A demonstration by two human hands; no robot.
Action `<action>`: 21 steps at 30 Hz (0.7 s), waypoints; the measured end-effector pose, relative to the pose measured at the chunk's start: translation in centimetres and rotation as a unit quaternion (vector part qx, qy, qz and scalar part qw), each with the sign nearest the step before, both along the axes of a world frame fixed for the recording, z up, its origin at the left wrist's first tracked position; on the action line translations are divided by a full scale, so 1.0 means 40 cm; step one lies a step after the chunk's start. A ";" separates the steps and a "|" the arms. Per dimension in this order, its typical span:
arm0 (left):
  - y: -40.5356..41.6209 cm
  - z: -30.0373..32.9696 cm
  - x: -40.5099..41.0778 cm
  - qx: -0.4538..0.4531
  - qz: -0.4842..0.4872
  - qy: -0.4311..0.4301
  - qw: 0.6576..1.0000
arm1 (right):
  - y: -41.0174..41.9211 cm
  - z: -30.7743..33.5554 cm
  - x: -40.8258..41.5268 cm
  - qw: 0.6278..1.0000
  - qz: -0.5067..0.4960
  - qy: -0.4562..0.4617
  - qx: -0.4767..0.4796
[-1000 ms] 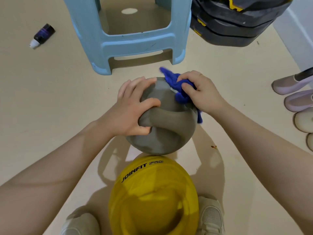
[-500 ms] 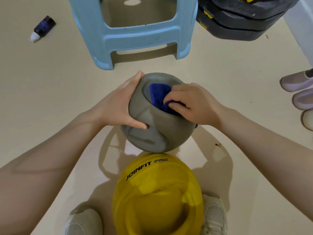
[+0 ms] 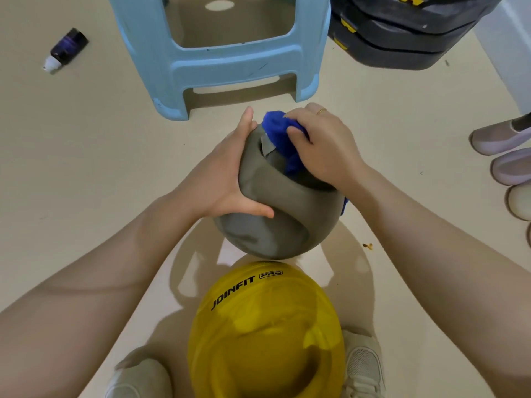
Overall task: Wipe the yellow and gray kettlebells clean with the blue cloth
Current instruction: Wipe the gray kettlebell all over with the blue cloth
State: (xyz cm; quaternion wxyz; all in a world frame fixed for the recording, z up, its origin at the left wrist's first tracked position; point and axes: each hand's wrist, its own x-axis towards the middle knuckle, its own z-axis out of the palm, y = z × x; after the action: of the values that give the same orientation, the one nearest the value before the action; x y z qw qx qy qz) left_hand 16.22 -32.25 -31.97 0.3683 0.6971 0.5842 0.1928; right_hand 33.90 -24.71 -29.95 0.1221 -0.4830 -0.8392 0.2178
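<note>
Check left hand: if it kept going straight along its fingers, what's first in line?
The left hand already grips the gray rubbery kettlebell, fingers pointing up-image. Past the fingertips, the first thing looks like the near leg of the light blue plastic stool; depth is unclear, and it might pass just right of it.

Floor: two kettlebells set centrally, the nearer one placed between two shoes, the farther one just behind it. Stool positioned behind both. Small bottle laid far left. Stacked weight plates found right of the stool. Footwear lined along the right edge.
</note>
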 end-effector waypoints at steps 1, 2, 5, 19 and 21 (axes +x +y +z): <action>0.001 0.003 0.005 -0.007 0.009 -0.003 1.000 | -0.011 0.000 -0.001 0.999 0.039 0.005 -0.015; 0.002 0.009 0.010 -0.017 0.019 -0.007 1.000 | -0.023 0.004 0.001 0.995 0.090 -0.008 -0.040; 0.001 0.014 0.018 -0.038 0.049 -0.017 0.998 | -0.016 0.027 0.027 0.984 0.128 -0.054 -0.116; 0.052 -0.013 0.071 0.002 0.186 0.015 0.983 | -0.063 0.017 0.044 0.978 -0.210 0.004 0.012; 0.056 -0.020 0.066 -0.002 0.168 0.036 0.985 | -0.077 0.017 0.029 0.987 -0.155 0.007 0.037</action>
State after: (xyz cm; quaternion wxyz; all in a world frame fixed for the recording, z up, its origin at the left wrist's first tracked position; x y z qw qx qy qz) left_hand 18.87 -30.03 -32.78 0.3105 0.5952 0.7062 0.2252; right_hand 35.05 -27.78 -29.25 0.1780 -0.6009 -0.7609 0.1680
